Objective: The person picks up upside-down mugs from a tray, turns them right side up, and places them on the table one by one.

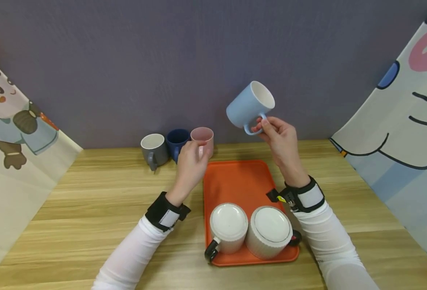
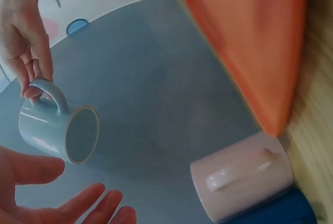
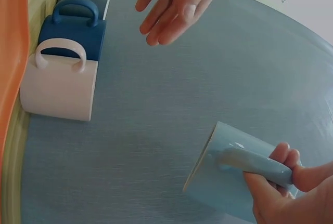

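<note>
A light blue mug is up in the air, tilted, its white inside facing up and to the right in the head view. My right hand pinches its handle between thumb and fingers. My left hand hovers in front of the pink mug, apart from it, with its fingers loosely extended and nothing held, as the left wrist view shows. Beside the pink mug, a navy mug and a grey mug stand upright in a row against the back panel.
An orange tray lies on the wooden table. Two whitish ribbed mugs with dark handles sit upside down at its near end. A dark grey panel rises behind, and cartoon-printed sheets flank both sides.
</note>
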Available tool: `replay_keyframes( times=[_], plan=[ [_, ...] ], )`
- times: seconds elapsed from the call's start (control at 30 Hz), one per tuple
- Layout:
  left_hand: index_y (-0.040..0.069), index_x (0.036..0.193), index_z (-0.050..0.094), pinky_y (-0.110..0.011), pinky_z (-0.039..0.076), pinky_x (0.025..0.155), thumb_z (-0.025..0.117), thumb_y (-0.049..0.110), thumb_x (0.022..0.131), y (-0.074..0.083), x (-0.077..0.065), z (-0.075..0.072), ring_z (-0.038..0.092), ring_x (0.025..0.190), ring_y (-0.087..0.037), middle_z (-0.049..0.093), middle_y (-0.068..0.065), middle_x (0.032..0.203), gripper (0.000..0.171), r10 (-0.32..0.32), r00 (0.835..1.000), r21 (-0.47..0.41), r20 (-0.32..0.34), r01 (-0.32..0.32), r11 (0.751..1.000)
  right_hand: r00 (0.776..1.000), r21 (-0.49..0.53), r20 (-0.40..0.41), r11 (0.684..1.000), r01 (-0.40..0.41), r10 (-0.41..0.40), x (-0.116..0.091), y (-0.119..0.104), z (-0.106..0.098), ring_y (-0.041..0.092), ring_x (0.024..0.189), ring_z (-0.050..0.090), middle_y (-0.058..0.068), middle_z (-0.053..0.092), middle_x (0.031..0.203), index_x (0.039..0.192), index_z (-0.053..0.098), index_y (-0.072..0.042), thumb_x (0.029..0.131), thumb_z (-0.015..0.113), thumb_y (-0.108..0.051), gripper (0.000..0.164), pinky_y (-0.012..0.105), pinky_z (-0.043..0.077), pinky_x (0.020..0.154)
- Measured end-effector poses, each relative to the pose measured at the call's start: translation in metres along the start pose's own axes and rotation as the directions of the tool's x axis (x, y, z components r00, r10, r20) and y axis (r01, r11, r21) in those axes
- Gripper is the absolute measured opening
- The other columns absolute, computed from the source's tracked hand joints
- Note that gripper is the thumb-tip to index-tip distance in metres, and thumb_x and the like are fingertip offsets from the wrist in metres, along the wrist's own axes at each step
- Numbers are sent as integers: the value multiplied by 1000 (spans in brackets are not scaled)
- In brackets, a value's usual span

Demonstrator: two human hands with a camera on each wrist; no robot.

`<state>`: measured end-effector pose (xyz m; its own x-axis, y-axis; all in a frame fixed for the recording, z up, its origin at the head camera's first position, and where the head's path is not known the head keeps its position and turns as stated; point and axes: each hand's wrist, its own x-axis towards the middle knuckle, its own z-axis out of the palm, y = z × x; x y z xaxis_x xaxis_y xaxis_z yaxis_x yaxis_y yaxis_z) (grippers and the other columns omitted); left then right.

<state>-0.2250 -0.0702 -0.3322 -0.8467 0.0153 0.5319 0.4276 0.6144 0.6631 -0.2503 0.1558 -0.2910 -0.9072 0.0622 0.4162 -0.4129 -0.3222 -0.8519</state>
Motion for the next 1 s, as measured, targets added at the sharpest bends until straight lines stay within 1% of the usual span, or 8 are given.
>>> replay_keyframes(
  times=[0.13, 0.27, 0.4, 0.5, 0.57, 0.63, 0.8, 1.0],
  plan=[
    [-5, 110, 62, -47, 39, 91, 61, 5, 86, -7, -5, -3, 52, 102, -37, 60, -21, 108, 26, 11, 1000, 35, -3, -11, 999, 1000, -9, 2, 1000, -18, 18, 1, 4, 0, 13, 76, 68, 9, 67, 86, 96, 61, 12, 92, 59, -6, 19, 25, 56, 77],
    [-6, 110, 62, -45, 40, 90, 62, 6, 86, -13, -9, -6, 51, 102, -37, 59, -22, 108, 27, 30, 999, 71, -18, -28, 997, 999, -55, -8, 998, -41, 40, 1, 9, 0, 13, 76, 68, 7, 68, 86, 99, 60, 11, 92, 60, -8, 21, 26, 56, 77],
    [-5, 109, 63, -44, 40, 90, 65, 9, 86, -19, -13, -9, 51, 101, -37, 60, -20, 106, 27, 85, 996, 118, -37, -80, 990, 998, -88, -5, 994, -60, 60, 1, 14, 0, 12, 75, 66, 5, 68, 83, 103, 58, 14, 92, 59, -9, 26, 25, 56, 78],
    [-5, 109, 63, -44, 40, 92, 66, 8, 85, -25, -16, -11, 52, 103, -37, 61, -20, 107, 27, 133, 990, 159, -46, -124, 979, 997, -105, -13, 991, -82, 81, 2, 18, 1, 11, 74, 65, 3, 68, 81, 103, 57, 15, 93, 58, -9, 26, 24, 56, 77],
    [-6, 109, 63, -45, 39, 95, 66, 7, 85, -29, -18, -12, 52, 106, -38, 60, -21, 110, 28, 150, 988, 178, -47, -140, 974, 995, -108, -22, 989, -101, 99, 3, 22, 2, 10, 73, 65, 3, 67, 82, 102, 58, 14, 93, 58, -8, 24, 23, 56, 76],
    [-7, 109, 63, -46, 38, 97, 66, 7, 85, -33, -20, -13, 50, 109, -40, 59, -22, 113, 28, 158, 987, 198, -42, -146, 969, 993, -119, -35, 986, -119, 116, 4, 25, 3, 9, 73, 65, 3, 67, 82, 101, 59, 12, 93, 58, -8, 21, 22, 56, 74],
    [-9, 110, 62, -49, 36, 100, 66, 8, 85, -40, -25, -17, 48, 113, -42, 57, -24, 118, 31, 153, 988, 243, -19, -144, 959, 989, -163, -55, 976, -143, 136, 7, 35, 3, 8, 71, 64, 0, 67, 78, 102, 59, 14, 93, 58, -8, 24, 21, 55, 72],
    [-7, 111, 62, -52, 37, 97, 67, 13, 85, -50, -32, -21, 47, 116, -41, 57, -23, 122, 33, 148, 989, 304, -7, -139, 942, 988, -244, -68, 958, -153, 140, 10, 47, 2, 5, 70, 63, -6, 66, 75, 106, 58, 18, 94, 57, -10, 31, 19, 54, 67]
  ],
)
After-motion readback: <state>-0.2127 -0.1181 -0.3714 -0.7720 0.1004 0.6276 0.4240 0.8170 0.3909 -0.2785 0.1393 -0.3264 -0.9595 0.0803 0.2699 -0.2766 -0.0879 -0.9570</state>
